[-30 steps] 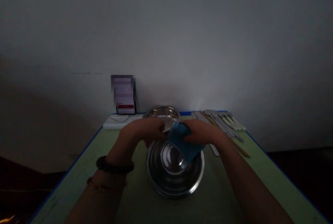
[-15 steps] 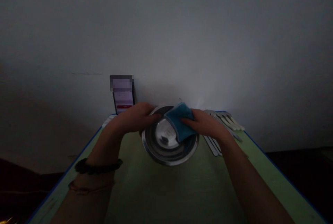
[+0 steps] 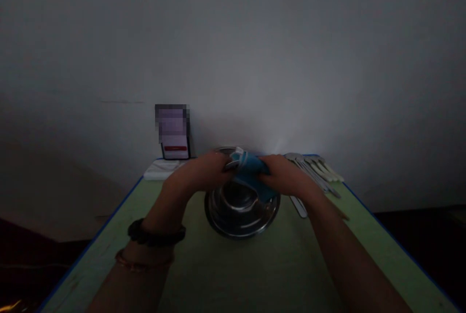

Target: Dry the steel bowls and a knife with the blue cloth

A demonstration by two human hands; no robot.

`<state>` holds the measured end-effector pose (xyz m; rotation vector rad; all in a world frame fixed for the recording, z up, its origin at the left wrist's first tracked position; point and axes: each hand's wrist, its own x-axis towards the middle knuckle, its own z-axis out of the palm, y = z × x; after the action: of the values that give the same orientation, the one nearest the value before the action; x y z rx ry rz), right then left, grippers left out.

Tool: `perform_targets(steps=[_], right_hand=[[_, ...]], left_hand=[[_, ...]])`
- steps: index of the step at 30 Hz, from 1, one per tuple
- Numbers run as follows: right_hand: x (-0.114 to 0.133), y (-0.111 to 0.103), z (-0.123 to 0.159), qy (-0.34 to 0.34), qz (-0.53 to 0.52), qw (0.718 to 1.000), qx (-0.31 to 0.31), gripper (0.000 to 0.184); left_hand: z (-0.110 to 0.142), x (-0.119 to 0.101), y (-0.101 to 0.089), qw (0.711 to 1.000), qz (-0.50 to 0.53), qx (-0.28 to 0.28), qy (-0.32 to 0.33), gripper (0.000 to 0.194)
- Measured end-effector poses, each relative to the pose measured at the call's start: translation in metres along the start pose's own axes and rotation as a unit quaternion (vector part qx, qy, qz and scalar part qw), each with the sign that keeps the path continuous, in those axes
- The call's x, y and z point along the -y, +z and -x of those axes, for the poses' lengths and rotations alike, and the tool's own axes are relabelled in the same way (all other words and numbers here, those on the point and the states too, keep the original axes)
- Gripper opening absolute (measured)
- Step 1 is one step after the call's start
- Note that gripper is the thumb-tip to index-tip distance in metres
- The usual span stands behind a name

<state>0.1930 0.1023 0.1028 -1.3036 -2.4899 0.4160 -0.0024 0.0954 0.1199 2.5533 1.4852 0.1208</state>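
Blue cloth under right fingers

A bowl sits mid-desk. Both hands, left hand and right hand, meet over its far rim around a cloth. Cutlery lies far right; a phone stands far left.

One head-worn view looks forward and down, close over the green table.
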Motion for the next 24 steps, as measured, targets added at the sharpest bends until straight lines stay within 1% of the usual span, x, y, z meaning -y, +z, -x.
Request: perform_targets(steps=[2, 5, 9, 12, 15, 18, 21, 24], right_hand=[[0.004, -0.001, 0.001, -0.005, -0.014, 1.0, 0.011, 0.02], [0.006, -0.001, 0.001, -0.016, -0.03, 0.999, 0.025, 0.023], [0.005, 0.002, -0.002, 0.007, -0.005, 1.0, 0.013, 0.025], [0.001, 0.004, -0.003, 0.019, -0.003, 1.0, 0.008, 0.025], [-0.004, 0.004, -0.003, 0.039, -0.003, 0.999, -0.007, 0.029], [-0.007, 0.003, -0.004, 0.063, 0.003, 0.997, -0.034, 0.034], [-0.009, 0.003, -0.005, 0.086, -0.019, 0.994, -0.062, 0.038], [-0.012, 0.005, -0.006, 0.123, -0.05, 0.987, -0.087, 0.043]], left_hand=[[-0.001, -0.003, 0.001, 1.0, -0.007, 0.004, 0.019, 0.026], [0.0, -0.007, 0.0, 0.999, -0.019, 0.024, 0.03, 0.023], [0.0, -0.008, -0.002, 0.999, -0.017, 0.029, 0.043, 0.023], [0.0, -0.009, -0.005, 0.999, 0.007, 0.022, 0.048, 0.023], [0.002, -0.009, -0.01, 0.999, 0.036, 0.01, 0.021, 0.025], [0.004, -0.007, -0.015, 0.999, 0.038, 0.005, -0.024, 0.032], [0.006, -0.003, -0.018, 0.998, 0.031, -0.01, -0.054, 0.041], [0.006, 0.0, -0.019, 0.995, 0.033, -0.038, -0.089, 0.046]])
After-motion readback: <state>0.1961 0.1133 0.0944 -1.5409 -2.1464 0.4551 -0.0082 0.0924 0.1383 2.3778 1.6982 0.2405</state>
